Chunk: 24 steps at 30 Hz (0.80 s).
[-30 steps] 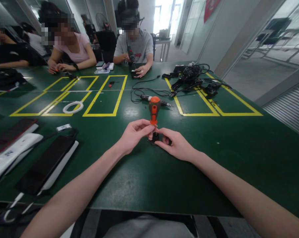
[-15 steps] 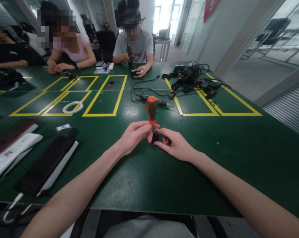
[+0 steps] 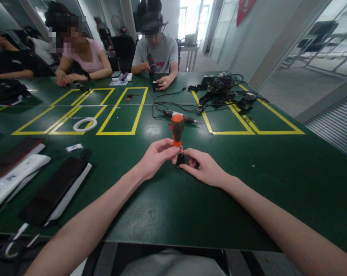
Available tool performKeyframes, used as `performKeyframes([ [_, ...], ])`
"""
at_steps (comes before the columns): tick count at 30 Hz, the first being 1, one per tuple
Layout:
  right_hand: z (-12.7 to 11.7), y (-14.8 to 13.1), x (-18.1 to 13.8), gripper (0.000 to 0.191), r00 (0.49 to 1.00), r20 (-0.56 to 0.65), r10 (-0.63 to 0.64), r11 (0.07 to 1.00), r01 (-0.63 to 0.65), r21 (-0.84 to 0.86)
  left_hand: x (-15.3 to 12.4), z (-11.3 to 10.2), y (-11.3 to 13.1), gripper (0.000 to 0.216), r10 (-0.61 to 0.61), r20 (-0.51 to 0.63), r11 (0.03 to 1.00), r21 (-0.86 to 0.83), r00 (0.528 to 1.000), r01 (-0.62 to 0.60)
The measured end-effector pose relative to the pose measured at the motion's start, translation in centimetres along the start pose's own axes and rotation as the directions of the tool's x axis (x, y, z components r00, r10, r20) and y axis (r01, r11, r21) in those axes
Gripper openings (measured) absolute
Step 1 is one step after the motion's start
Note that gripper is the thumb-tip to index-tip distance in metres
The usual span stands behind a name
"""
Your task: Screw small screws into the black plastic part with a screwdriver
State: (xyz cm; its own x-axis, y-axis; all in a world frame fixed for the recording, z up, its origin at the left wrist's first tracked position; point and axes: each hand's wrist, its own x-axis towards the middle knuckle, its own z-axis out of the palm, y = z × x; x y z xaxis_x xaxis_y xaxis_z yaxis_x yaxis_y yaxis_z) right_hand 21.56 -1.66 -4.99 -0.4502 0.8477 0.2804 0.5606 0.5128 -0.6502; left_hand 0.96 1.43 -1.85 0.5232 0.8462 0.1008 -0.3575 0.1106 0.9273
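An orange and dark grey screwdriver [image 3: 177, 129] stands upright in front of me, handle on top. My left hand [image 3: 161, 156] is closed, its fingertips pinching the screwdriver just under the handle. On the green table, a small black part [image 3: 180, 159] sits below the screwdriver. My right hand [image 3: 204, 165] grips that part from the right between thumb and forefinger. Fingers partly hide the screwdriver's shaft and tip, and the exact kind of the black part cannot be made out.
A corded pen-shaped power tool [image 3: 180, 116] lies beyond my hands. A cable heap [image 3: 222, 90] sits far right, a white tape ring [image 3: 85, 124] left. Phones, including a black one [image 3: 54, 191], and a white power strip [image 3: 18, 176] lie near left. A co-worker [image 3: 155, 53] handles a power screwdriver opposite.
The screwdriver handle has shifted slightly down and to the right. Both my hands stay in nearly the same place, holding the same things.
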Motion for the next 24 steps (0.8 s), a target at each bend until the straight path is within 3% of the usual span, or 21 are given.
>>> performKeyframes([
  [24, 0.01, -0.01, 0.04, 0.019, 1.0, -0.014, -0.021, 1.0, 0.02, -0.008, 0.02, -0.13, -0.39, 0.038, -0.001, -0.027, 0.999, 0.048, 1.0, 0.003],
])
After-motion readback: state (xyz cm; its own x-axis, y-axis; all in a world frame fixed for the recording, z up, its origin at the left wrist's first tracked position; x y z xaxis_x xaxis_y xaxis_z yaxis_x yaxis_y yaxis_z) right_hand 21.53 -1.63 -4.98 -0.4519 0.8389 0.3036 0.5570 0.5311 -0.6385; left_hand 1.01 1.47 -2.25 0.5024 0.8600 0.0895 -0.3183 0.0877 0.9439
